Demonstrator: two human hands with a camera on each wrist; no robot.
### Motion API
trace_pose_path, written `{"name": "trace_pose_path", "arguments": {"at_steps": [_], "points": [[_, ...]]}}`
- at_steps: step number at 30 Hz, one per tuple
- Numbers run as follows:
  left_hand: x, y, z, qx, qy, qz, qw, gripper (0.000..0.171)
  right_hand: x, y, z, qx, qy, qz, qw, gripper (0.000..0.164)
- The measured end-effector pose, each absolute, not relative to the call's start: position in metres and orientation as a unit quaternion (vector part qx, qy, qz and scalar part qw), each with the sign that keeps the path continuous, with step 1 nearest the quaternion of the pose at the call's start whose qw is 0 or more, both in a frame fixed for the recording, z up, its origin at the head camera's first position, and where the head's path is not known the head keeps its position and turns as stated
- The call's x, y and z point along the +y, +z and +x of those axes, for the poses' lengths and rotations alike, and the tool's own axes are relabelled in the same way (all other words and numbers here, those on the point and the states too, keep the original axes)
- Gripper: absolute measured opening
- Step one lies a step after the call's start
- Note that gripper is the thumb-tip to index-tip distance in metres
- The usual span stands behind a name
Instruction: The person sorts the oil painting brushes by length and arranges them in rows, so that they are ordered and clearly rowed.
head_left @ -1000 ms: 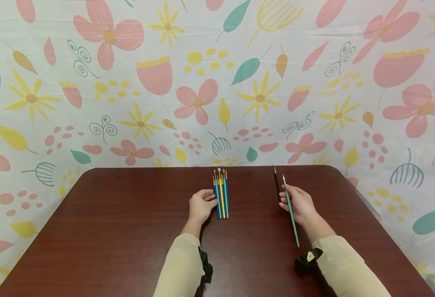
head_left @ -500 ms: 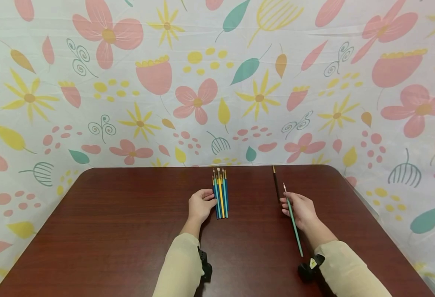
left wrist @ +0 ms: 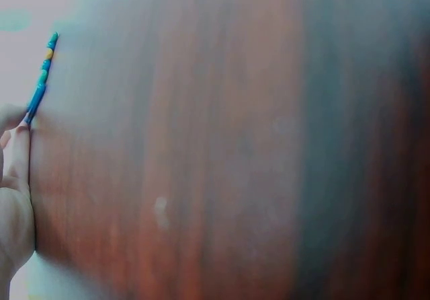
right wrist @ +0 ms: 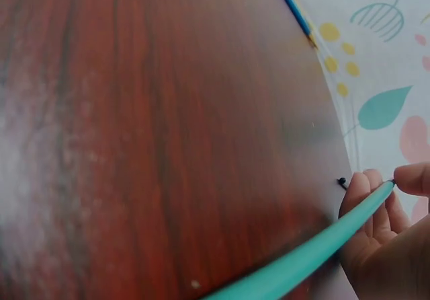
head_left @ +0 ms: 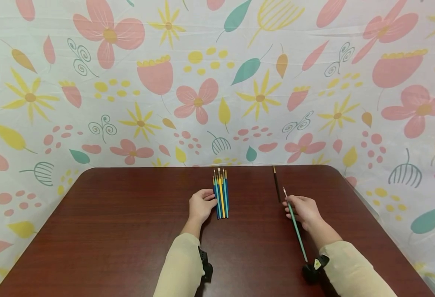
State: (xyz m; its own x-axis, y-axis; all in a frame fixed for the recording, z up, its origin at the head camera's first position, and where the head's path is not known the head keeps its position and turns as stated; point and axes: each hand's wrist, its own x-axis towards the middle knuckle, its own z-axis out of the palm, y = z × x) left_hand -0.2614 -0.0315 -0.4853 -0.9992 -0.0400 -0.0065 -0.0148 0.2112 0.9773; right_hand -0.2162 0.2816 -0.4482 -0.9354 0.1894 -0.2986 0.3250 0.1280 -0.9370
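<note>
Several paintbrushes (head_left: 222, 200) lie side by side on the table, bristles toward the back, with blue, teal and yellow handles. My left hand (head_left: 201, 206) rests at the left edge of this row, fingertips and thumb touching the outermost handle. In the left wrist view the handle ends (left wrist: 44, 71) form a line beyond the fingers. A teal-green paintbrush (head_left: 295, 225) is pinched between the thumb and fingers of my right hand (head_left: 304, 209), its bristles pointing away from me. The right wrist view shows its handle (right wrist: 302, 253) running close past the camera.
One dark-handled paintbrush (head_left: 276, 185) lies alone just left of my right hand, its tip near the table's back edge. Behind the brown table (head_left: 128, 231) hangs a white cloth (head_left: 202, 49) printed with flowers. Black cameras (head_left: 205, 266) sit on both wrists.
My right hand has moved toward me and slightly right with the teal-green paintbrush, away from the dark-handled paintbrush, more of which now shows. The left hand and the row stay put.
</note>
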Motion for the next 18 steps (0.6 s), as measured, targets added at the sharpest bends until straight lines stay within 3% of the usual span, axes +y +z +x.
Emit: {"name": "trace_pose_path", "arguments": {"at_steps": [18], "points": [[-0.031,-0.4863,-0.262,-0.776,-0.631,0.019,0.008,0.034,0.2895,-0.4422,-0.2083,0.814,-0.563,0.114,0.086,0.04]]}}
